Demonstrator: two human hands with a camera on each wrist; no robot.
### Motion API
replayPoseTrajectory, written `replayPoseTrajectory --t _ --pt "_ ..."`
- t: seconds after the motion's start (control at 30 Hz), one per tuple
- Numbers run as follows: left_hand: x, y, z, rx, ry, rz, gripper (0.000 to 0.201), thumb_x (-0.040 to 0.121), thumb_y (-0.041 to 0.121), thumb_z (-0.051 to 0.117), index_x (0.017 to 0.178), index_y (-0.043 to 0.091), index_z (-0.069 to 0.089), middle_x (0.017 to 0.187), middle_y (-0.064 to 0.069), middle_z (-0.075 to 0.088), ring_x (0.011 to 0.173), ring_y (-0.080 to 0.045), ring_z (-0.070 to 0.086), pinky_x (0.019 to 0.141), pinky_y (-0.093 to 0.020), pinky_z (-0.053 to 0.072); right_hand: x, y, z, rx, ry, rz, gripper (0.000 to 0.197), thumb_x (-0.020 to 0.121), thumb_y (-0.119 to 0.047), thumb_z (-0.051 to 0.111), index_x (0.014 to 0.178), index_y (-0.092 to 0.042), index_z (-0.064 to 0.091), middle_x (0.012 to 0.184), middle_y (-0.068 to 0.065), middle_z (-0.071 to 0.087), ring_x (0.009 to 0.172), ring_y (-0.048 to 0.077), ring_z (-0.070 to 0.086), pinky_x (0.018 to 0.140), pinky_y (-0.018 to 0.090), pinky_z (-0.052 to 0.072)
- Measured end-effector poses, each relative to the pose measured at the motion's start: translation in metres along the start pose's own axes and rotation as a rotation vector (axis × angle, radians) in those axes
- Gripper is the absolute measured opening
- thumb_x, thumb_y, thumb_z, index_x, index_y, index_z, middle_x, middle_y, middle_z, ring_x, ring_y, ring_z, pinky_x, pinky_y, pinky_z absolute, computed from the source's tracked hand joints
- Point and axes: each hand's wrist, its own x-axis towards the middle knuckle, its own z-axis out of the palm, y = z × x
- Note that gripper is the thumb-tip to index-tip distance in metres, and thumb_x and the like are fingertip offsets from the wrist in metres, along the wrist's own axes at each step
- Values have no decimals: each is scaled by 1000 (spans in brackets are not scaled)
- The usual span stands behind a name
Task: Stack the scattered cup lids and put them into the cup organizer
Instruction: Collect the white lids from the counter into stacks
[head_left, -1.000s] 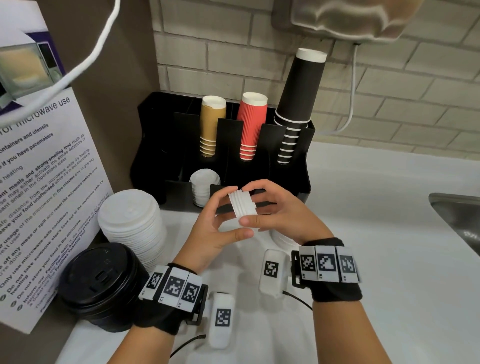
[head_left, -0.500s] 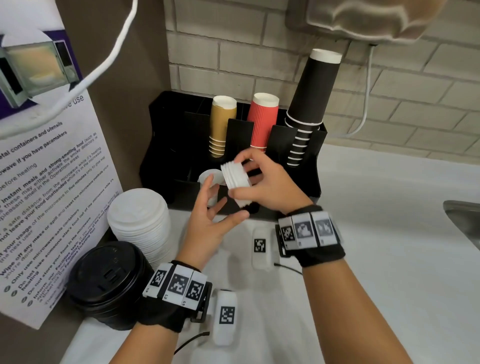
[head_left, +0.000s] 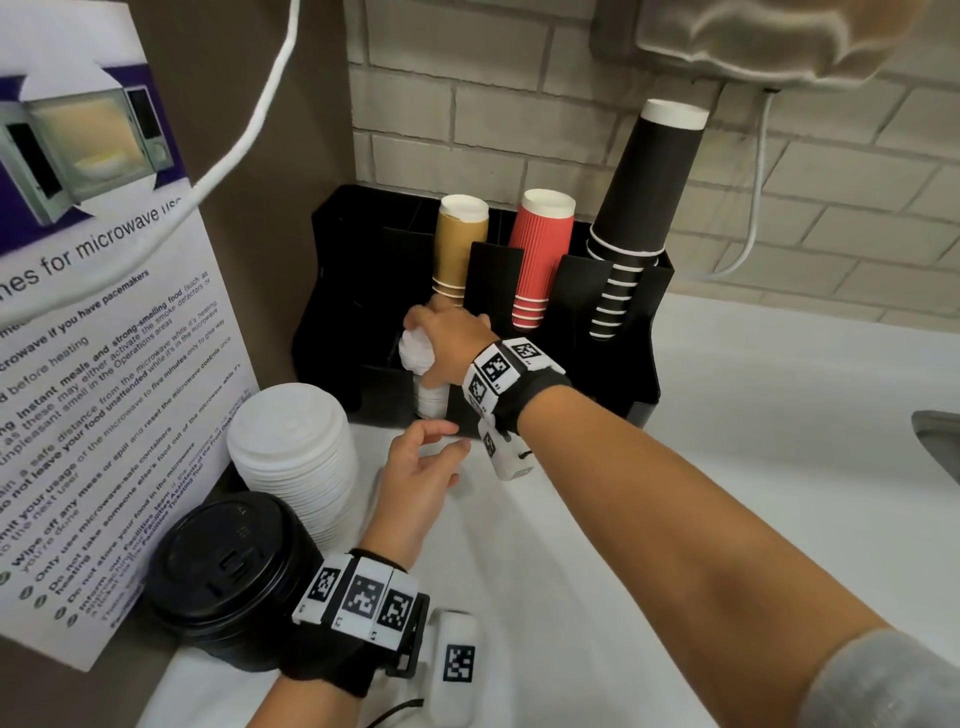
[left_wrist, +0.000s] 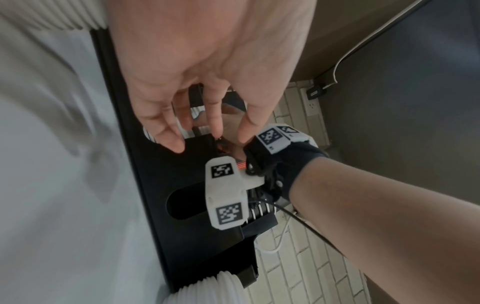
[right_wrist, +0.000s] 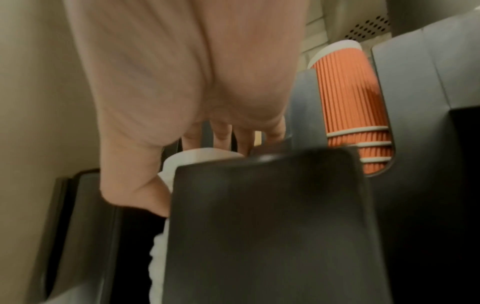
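Gripping a short stack of small white lids (head_left: 415, 349), right hand (head_left: 451, 347) is over the front left slot of the black cup organizer (head_left: 644, 364); the held stack sits right on top of the small lids in the slot (head_left: 432, 402). Left hand (head_left: 422, 465) holds nothing, fingers loosely spread, hovering above the white desk (head_left: 727, 467) just in front of the organizer. Brown cups (head_left: 460, 249), red cups (head_left: 537, 260) and black cups (head_left: 644, 208) stand in the rear slots. Big white lid stack (head_left: 293, 457) and black lid stack (head_left: 228, 571) sit on the desk, left.
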Motion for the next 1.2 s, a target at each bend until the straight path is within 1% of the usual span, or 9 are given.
replayPoseTrajectory --t 0.17,0.43,0.57,0.7,0.8,0.87,0.97,1.07,1.2 --pt "2 1 -1 3 4 -4 12 91 15 64 97 25 64 123 -11 58 100 -20 62 74 -23 47 -3 5 6 -56 -38 -21 70 71 -20 78 131 -14 43 127 9 42 111 29 51 92 43 38" --pt "2 2 1 -25 -10 1 12 91 15 63 96 26 65 121 -7 61 105 -23 62 88 -33 53 -11 3 22 -255 41 3 74 75 -25 76 136 -11 35 132 13 42 121 30 40 95 37 39" --pt "0 2 1 -26 -11 10 13 91 14 62 96 26 65 121 -7 60 105 -25 62 85 -32 53 -25 0 20 -148 98 -2 69 78 -22 73 135 -10 36 131 13 41 119 29 38 95 34 40" --pt "-1 3 0 -17 -38 36 16 92 12 60 96 27 64 122 -9 58 101 -18 61 79 -27 49 -68 12 -1 323 510 92 43 77 -22 73 110 -8 52 111 10 50 102 24 46 84 33 42" --pt "-1 4 -2 -21 -32 36 16 92 12 60 94 27 64 115 -4 58 94 -13 60 78 -25 49 -117 49 -13 441 744 332 24 77 -19 69 86 -14 47 91 6 47 84 24 49 72 31 38" --pt "-1 4 -2 -35 -21 26 14 92 13 61 94 27 63 112 -1 57 94 -13 60 78 -25 49 -149 78 -15 440 714 546 28 74 -21 72 87 -14 48 95 4 42 86 27 49 78 32 41" --pt "0 5 1 -32 -25 17 12 93 14 60 98 24 63 113 -2 55 99 -16 60 80 -26 50 -184 105 -5 461 490 771 50 70 -31 81 101 -9 49 105 3 34 98 30 50 88 35 44" --pt "-2 7 7 -27 -45 10 12 94 14 59 102 21 63 116 -4 54 103 -19 59 84 -28 51 -196 112 11 569 301 812 67 64 -37 86 106 -14 40 110 1 30 93 24 48 78 34 44" --pt "-5 7 13 -30 -76 -1 11 94 13 59 100 22 63 115 -3 54 103 -19 58 84 -28 51 -195 110 27 579 292 784 68 61 -30 89 103 -15 37 109 3 33 84 18 44 65 25 37"
